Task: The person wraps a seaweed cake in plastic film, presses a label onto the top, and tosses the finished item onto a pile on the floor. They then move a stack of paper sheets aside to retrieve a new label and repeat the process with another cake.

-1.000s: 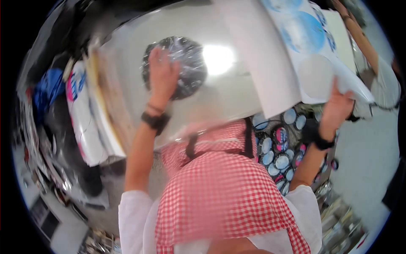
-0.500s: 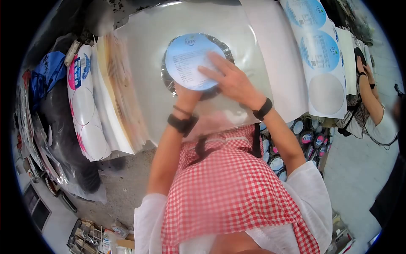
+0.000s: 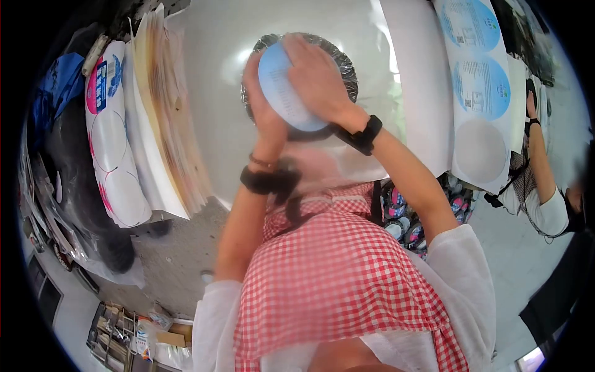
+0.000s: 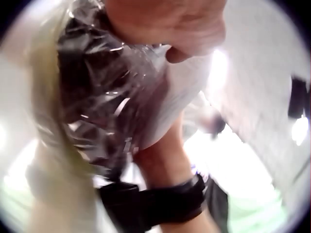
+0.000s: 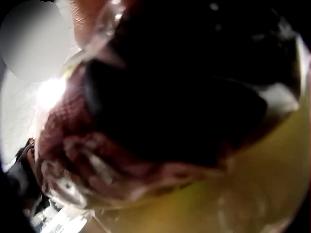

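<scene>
A round black bundle in shiny clear plastic wrap [image 3: 348, 62] lies in front of me, with a round light-blue label [image 3: 276, 77] over its middle. My right hand [image 3: 319, 80] rests across the right part of the label, fingers straight and pointing away from me. Along the label's left edge lies my left hand [image 3: 265, 102], its fingers extended over the bundle. The crinkled wrap [image 4: 107, 82] fills much of the left wrist view, under a blurred hand [image 4: 167, 24]. Dark and blurred, the bundle [image 5: 170, 107] dominates the right wrist view.
The table has a clear plastic cover [image 3: 217, 56]. To the right hangs a strip of round blue labels [image 3: 482, 87]; a printed roll [image 3: 114, 142] and layered sheets [image 3: 167, 111] lie left. Several labelled packs [image 3: 403, 217] are below at right. Another person's arm [image 3: 540, 149] shows far right.
My right hand has come from the label strip to the bundle, bringing a blue label onto it. Since half a second ago it has slid forward over the label, and the left hand has shifted beside it.
</scene>
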`<state>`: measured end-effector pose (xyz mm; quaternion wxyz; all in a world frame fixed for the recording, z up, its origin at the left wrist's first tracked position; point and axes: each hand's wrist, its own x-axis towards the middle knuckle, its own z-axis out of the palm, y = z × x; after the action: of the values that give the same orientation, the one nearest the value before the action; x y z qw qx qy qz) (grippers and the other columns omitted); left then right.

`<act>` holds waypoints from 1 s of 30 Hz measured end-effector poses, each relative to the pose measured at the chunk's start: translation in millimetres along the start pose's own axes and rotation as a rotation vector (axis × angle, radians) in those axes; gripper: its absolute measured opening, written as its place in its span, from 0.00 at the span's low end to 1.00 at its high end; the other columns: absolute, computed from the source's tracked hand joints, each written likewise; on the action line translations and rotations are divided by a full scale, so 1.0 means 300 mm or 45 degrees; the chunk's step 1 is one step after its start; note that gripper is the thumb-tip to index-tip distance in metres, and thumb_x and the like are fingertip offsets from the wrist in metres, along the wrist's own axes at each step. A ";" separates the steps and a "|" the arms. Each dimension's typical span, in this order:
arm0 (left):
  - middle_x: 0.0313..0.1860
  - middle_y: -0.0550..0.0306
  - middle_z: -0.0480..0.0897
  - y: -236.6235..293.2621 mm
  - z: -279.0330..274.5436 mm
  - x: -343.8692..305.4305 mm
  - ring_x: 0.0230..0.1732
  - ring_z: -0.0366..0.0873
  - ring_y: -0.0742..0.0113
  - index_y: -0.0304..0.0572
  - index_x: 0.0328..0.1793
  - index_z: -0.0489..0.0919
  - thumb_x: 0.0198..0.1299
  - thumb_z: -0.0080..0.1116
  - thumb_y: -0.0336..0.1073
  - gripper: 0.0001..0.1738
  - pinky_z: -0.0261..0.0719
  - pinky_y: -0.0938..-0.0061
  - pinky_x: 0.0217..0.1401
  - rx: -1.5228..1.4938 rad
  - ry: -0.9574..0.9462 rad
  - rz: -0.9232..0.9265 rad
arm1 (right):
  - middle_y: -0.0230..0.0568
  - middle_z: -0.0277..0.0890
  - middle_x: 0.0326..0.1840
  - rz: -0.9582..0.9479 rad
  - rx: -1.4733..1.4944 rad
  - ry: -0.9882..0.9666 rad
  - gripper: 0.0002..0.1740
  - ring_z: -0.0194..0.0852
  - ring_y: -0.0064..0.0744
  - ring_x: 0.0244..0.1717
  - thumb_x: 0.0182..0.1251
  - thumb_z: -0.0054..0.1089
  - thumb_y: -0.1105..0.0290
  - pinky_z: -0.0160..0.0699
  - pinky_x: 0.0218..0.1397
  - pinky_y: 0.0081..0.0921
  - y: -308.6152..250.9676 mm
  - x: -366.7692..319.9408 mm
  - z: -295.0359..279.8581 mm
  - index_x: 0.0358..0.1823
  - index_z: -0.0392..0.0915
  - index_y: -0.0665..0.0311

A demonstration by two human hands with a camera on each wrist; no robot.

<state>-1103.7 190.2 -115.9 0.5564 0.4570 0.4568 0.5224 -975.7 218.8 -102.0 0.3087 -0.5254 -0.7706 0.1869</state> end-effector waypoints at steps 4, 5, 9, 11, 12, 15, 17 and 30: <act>0.77 0.47 0.54 0.057 0.032 -0.009 0.78 0.48 0.56 0.33 0.77 0.50 0.74 0.32 0.41 0.30 0.45 0.62 0.79 -0.261 0.170 0.193 | 0.41 0.61 0.73 -0.212 -0.244 -0.097 0.28 0.54 0.43 0.74 0.71 0.44 0.56 0.51 0.74 0.42 -0.051 -0.015 0.012 0.67 0.66 0.64; 0.77 0.47 0.54 0.044 0.007 -0.001 0.78 0.47 0.57 0.33 0.77 0.50 0.74 0.32 0.41 0.30 0.44 0.62 0.79 -0.249 0.191 0.191 | 0.40 0.62 0.73 -0.236 -0.325 -0.102 0.28 0.55 0.42 0.73 0.70 0.45 0.57 0.52 0.73 0.42 -0.059 -0.009 0.008 0.67 0.67 0.63; 0.78 0.50 0.52 0.050 -0.132 -0.004 0.79 0.45 0.58 0.33 0.77 0.50 0.74 0.31 0.42 0.30 0.43 0.62 0.80 -0.001 0.318 0.243 | 0.40 0.64 0.71 -0.285 -0.437 -0.051 0.27 0.56 0.46 0.72 0.65 0.53 0.54 0.52 0.71 0.49 -0.066 -0.001 0.015 0.65 0.70 0.52; 0.77 0.51 0.54 0.013 -0.133 -0.047 0.78 0.47 0.59 0.35 0.77 0.51 0.75 0.32 0.44 0.30 0.43 0.62 0.79 -0.056 0.318 0.057 | 0.42 0.61 0.73 -0.275 -0.457 -0.064 0.30 0.52 0.49 0.74 0.60 0.57 0.48 0.48 0.72 0.57 -0.078 -0.031 0.025 0.65 0.71 0.41; 0.77 0.51 0.54 0.022 -0.124 -0.053 0.78 0.48 0.59 0.36 0.77 0.52 0.75 0.32 0.45 0.30 0.43 0.63 0.79 -0.001 0.300 0.012 | 0.44 0.59 0.73 -0.306 -0.454 -0.127 0.31 0.52 0.50 0.74 0.60 0.58 0.48 0.49 0.71 0.58 -0.096 -0.047 0.012 0.66 0.70 0.41; 0.77 0.50 0.54 0.011 -0.157 -0.021 0.77 0.50 0.58 0.39 0.76 0.56 0.72 0.42 0.47 0.31 0.46 0.64 0.78 0.070 0.265 0.047 | 0.48 0.52 0.76 -0.479 -0.358 -0.409 0.35 0.48 0.54 0.76 0.59 0.59 0.46 0.46 0.74 0.58 -0.143 -0.127 -0.044 0.68 0.68 0.44; 0.78 0.48 0.53 0.029 -0.199 -0.034 0.78 0.49 0.56 0.42 0.76 0.58 0.70 0.46 0.45 0.31 0.47 0.62 0.78 0.500 0.261 0.140 | 0.52 0.47 0.79 -0.185 0.041 -0.390 0.42 0.41 0.51 0.78 0.56 0.61 0.40 0.36 0.77 0.55 -0.094 -0.186 -0.103 0.70 0.66 0.51; 0.38 0.59 0.87 0.410 -0.455 0.018 0.40 0.81 0.77 0.41 0.44 0.85 0.58 0.64 0.32 0.09 0.78 0.77 0.47 0.789 -0.023 0.321 | 0.53 0.67 0.67 -0.710 -0.521 0.236 0.23 0.70 0.51 0.63 0.55 0.68 0.73 0.70 0.64 0.41 -0.159 -0.081 -0.294 0.53 0.73 0.65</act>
<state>-1258.1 204.4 -17.5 0.3259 0.6619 0.5291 0.4193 -943.2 175.0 -14.2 0.3046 -0.3606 -0.8745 -0.1112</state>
